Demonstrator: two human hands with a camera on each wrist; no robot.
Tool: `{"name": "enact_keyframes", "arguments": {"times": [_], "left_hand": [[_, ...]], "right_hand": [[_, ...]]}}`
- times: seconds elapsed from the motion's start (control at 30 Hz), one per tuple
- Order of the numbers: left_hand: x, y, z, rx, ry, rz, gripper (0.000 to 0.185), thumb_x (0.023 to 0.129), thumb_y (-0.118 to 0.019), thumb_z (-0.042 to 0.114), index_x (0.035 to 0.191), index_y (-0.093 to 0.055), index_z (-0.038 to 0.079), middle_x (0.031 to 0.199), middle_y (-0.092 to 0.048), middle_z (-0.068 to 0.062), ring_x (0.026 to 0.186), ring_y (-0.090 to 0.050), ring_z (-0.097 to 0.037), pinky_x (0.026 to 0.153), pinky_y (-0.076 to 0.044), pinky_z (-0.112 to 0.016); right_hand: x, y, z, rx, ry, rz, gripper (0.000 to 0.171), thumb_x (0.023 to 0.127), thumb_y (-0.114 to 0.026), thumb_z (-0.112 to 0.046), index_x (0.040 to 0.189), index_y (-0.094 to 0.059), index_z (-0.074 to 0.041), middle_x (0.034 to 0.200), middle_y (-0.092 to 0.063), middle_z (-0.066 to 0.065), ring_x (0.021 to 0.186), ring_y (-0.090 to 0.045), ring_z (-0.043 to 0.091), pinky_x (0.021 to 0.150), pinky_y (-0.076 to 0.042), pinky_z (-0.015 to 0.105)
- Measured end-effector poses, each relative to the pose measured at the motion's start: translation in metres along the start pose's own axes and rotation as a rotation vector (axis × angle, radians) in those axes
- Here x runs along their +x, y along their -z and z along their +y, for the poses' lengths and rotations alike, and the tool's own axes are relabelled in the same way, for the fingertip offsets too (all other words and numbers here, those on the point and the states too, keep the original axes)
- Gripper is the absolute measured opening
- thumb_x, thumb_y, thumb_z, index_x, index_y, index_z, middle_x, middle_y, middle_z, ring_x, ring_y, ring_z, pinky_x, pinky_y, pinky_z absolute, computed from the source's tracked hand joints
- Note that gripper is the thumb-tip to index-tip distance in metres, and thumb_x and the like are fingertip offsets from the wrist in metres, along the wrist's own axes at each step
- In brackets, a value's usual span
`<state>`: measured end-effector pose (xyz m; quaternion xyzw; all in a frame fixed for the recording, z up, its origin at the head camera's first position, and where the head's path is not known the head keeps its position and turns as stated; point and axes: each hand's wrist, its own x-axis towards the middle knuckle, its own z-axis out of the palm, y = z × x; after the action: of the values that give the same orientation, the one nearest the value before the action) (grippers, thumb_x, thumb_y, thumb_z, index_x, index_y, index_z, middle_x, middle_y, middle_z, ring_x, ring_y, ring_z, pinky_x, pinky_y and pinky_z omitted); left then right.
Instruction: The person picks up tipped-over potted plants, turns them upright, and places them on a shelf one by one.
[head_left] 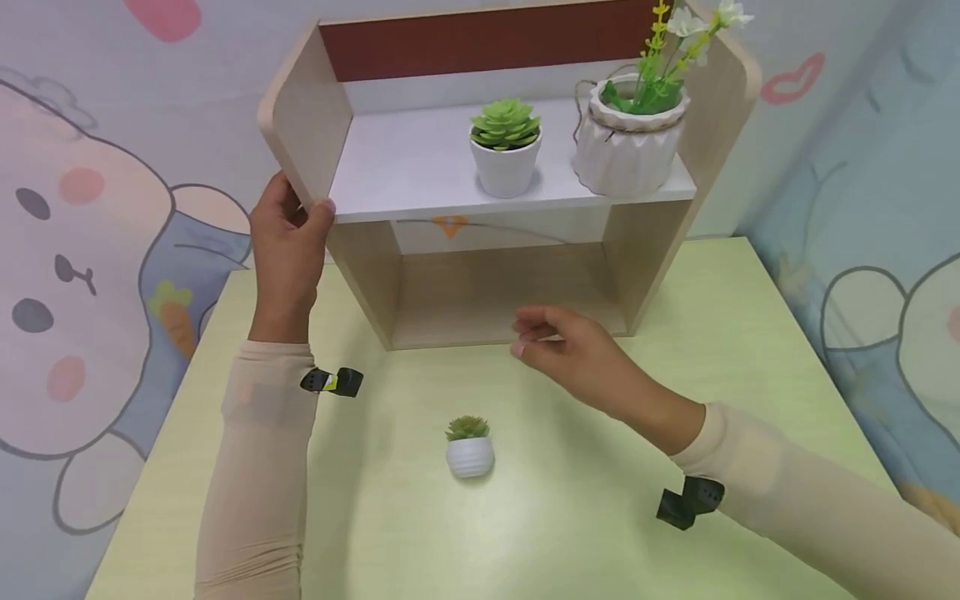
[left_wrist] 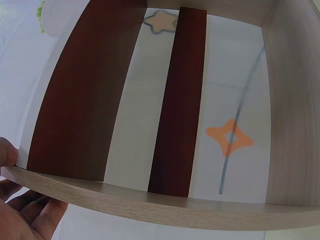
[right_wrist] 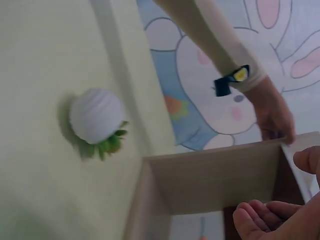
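Observation:
A small two-tier wooden shelf (head_left: 510,296) stands at the far side of the table. My left hand (head_left: 291,237) grips its left side panel, thumb on the front edge beside the white board and fingers behind. In the left wrist view, the fingers (left_wrist: 47,212) wrap under the panel's edge. In front of the lower opening hovers my right hand (head_left: 570,354), holding nothing, its fingers loosely bent and thumb apart. A small succulent in a ribbed white pot (head_left: 470,457) sits on the table between the forearms; the right wrist view shows this pot (right_wrist: 97,116) too.
On the upper board, a larger green succulent in a white pot (head_left: 506,167) stands near the middle. Right of it is a white fluted pot (head_left: 628,154) with artificial flowers and twine. Behind the pale green table (head_left: 585,533) hangs a cartoon-printed backdrop (head_left: 90,275).

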<state>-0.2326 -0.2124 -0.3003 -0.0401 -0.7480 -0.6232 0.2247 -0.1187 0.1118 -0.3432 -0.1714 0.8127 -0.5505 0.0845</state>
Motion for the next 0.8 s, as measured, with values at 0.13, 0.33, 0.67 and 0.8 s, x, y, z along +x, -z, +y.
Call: {"name": "enact_keyframes", "arguments": {"times": [0.13,0.33,0.67,0.8], "left_hand": [[0.000,-0.001,-0.001,-0.009,-0.004,0.008,0.049,0.099,-0.058,0.003,0.145,-0.062,0.016,0.140,-0.064,-0.009,0.122,-0.063,-0.025,0.106,-0.051,-0.043],[0.002,-0.001,0.000,-0.011,0.003,0.014,0.048,0.099,-0.058,0.002,0.146,-0.061,0.015,0.139,-0.065,-0.012,0.122,-0.063,-0.024,0.106,-0.051,-0.043],[0.001,-0.003,0.003,-0.008,0.017,-0.005,0.047,0.100,-0.058,0.005,0.145,-0.062,0.018,0.140,-0.065,-0.012,0.123,-0.063,-0.025,0.105,-0.052,-0.045],[0.000,-0.002,0.001,0.013,0.021,0.008,0.048,0.101,-0.057,0.006,0.146,-0.061,0.018,0.141,-0.065,-0.011,0.124,-0.064,-0.024,0.106,-0.051,-0.045]], "right_hand": [[-0.005,-0.013,0.016,-0.075,-0.104,-0.062,0.049,0.103,-0.066,-0.025,0.142,-0.058,0.002,0.126,-0.068,0.010,0.117,-0.063,0.026,0.096,-0.054,0.043],[-0.005,-0.028,0.039,-0.067,-0.241,-0.164,0.057,0.100,-0.067,-0.041,0.139,-0.061,0.000,0.119,-0.068,0.007,0.103,-0.068,0.022,0.090,-0.055,0.042],[-0.006,-0.056,0.076,0.011,-0.460,-0.191,0.068,0.100,-0.059,-0.061,0.134,-0.064,-0.002,0.120,-0.069,0.012,0.098,-0.071,0.027,0.095,-0.056,0.046],[-0.005,-0.069,0.085,-0.082,-0.449,-0.216,0.070,0.099,-0.056,-0.068,0.126,-0.069,-0.005,0.105,-0.068,0.008,0.084,-0.068,0.022,0.083,-0.055,0.041]]}}
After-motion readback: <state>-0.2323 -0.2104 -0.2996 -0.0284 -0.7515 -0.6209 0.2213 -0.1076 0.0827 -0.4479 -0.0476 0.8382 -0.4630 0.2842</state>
